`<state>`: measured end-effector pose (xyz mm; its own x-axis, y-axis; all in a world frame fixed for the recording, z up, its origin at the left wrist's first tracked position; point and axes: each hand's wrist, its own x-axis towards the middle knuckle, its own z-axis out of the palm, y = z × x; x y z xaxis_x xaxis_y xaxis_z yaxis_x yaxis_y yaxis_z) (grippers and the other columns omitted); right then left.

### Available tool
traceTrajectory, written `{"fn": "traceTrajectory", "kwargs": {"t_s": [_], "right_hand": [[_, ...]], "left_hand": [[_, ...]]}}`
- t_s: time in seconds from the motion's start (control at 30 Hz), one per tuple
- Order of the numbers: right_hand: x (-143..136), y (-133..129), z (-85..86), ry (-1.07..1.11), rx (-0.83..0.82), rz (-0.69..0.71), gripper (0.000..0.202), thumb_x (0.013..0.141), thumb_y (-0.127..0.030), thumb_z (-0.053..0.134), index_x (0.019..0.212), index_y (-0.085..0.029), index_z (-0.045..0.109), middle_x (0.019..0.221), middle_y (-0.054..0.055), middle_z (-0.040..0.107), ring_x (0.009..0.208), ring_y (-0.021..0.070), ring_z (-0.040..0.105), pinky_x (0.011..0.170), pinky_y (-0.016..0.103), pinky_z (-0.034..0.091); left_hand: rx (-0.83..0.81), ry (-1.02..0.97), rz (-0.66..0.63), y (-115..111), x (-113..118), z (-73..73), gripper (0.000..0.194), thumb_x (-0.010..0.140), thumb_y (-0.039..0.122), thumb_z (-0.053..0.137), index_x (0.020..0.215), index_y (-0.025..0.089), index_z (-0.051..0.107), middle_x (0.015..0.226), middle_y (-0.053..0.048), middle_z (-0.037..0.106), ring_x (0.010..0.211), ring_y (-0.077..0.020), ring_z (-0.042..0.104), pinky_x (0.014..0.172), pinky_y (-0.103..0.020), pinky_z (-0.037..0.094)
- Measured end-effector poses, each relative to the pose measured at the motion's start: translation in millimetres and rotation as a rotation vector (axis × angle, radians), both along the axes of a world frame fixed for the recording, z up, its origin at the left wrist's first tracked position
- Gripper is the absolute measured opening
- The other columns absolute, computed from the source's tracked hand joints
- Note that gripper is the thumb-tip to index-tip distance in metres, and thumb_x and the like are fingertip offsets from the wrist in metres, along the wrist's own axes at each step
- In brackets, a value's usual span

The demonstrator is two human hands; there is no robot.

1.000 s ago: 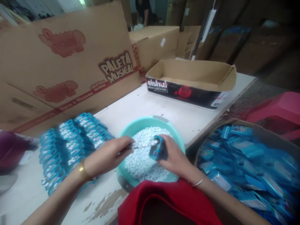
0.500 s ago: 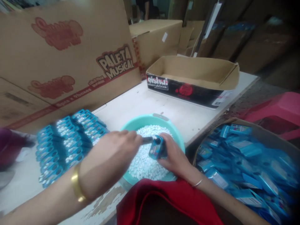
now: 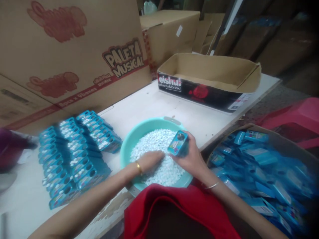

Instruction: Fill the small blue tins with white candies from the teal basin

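A turquoise plastic basin (image 3: 126, 136) holds a heap of small white pellets (image 3: 156, 139), perhaps candies. My left hand (image 3: 152, 160) reaches into the heap, its fingertips hidden among the pellets. Over the basin's right side, my right hand (image 3: 191, 157) grips a small blue box (image 3: 177, 143), tilted, with its printed end and a dark round hole facing up. To the left, rows of similar blue boxes (image 3: 87, 176) stand on the white table, many with white pellets showing at their tops.
A large carton (image 3: 74, 56) walls off the table's back left. Behind the basin sits a shallow open cardboard tray (image 3: 209, 96). At the right, a big carton holds many loose blue boxes (image 3: 261, 166), near a pink plastic stool (image 3: 299, 116). Something purple (image 3: 12, 152) stands at far left.
My left hand has dropped from the box into the pellets, and the dark tool it held no longer shows there. My right hand has moved the box slightly right and up, turning its end upward.
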<state>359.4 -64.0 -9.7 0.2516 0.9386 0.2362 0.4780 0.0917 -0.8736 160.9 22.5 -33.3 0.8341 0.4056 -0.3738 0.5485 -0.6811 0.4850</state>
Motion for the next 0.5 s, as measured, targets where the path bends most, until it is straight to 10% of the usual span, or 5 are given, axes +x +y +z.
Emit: {"fn": "traceTrajectory", "kwargs": {"t_s": [0.2, 0.5], "right_hand": [[7.3, 0.1, 0.8, 0.142, -0.032, -0.032, 0.094, 0.069, -0.046, 0.083, 0.142, -0.023, 0.028, 0.134, 0.014, 0.052, 0.118, 0.0318, 0.058, 0.1, 0.046, 0.051], [1.2, 3.2, 0.0, -0.125, 0.034, 0.074, 0.078, 0.073, -0.021, 0.068, 0.141, -0.022, 0.031, 0.137, 0.016, 0.048, 0.13, 0.035, 0.049, 0.109, 0.054, 0.043]], "left_hand": [[-0.153, -0.109, 0.008, -2.1, -23.8, 22.8, 0.025, 0.092, 0.024, 0.047, 0.116, 0.018, 0.051, 0.103, -0.008, 0.065, 0.086, -0.0181, 0.06, 0.08, -0.03, 0.049], [0.018, -0.135, 0.203, 14.5, -75.0, 123.8, 0.024, 0.098, 0.033, 0.042, 0.114, 0.018, 0.053, 0.102, -0.007, 0.064, 0.088, -0.0177, 0.06, 0.08, -0.032, 0.049]]}}
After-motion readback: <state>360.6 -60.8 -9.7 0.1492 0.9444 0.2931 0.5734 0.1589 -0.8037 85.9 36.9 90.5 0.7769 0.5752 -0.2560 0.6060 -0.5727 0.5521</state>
